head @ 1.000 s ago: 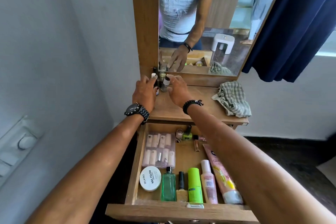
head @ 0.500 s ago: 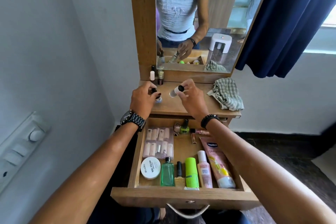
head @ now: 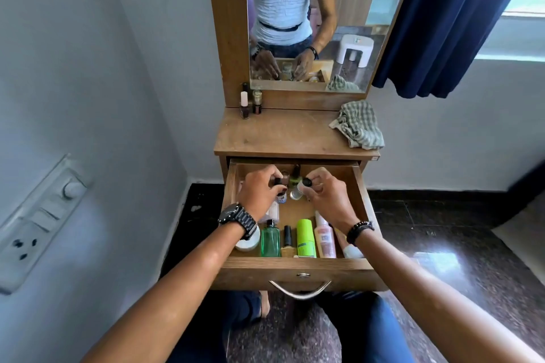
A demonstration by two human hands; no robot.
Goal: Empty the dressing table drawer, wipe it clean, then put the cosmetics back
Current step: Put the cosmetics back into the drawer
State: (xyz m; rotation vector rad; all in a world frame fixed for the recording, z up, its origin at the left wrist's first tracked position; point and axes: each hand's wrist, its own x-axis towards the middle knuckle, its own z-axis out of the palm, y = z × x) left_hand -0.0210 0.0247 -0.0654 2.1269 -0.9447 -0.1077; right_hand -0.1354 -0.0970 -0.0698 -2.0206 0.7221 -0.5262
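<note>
The left hand (head: 259, 190) pinches a small dark-capped bottle (head: 281, 196) by its cap, fingers pressed together around it, inside the back part of the open drawer (head: 298, 270). The right hand (head: 327, 196) pinches a small clear bottle (head: 298, 191) with a black cap, tilted toward the left hand; the two bottles sit just beside each other, low over the drawer floor, and contact with it cannot be told. Behind them, at the drawer's back wall, stands a green nail polish bottle (head: 295, 178). Along the drawer front lie, from left to right, a round white jar (head: 247, 243), a green glass bottle (head: 269, 240), a small black-capped bottle (head: 288, 240), a bright green tube (head: 305, 237) and a pink bottle (head: 324, 237). On the surface (head: 289, 134) above the drawer, two nail polish bottles (head: 250, 103) stand at the back left corner below the mirror (head: 354, 9), and a checked cloth (head: 359, 124) lies crumpled at the right edge.
</note>
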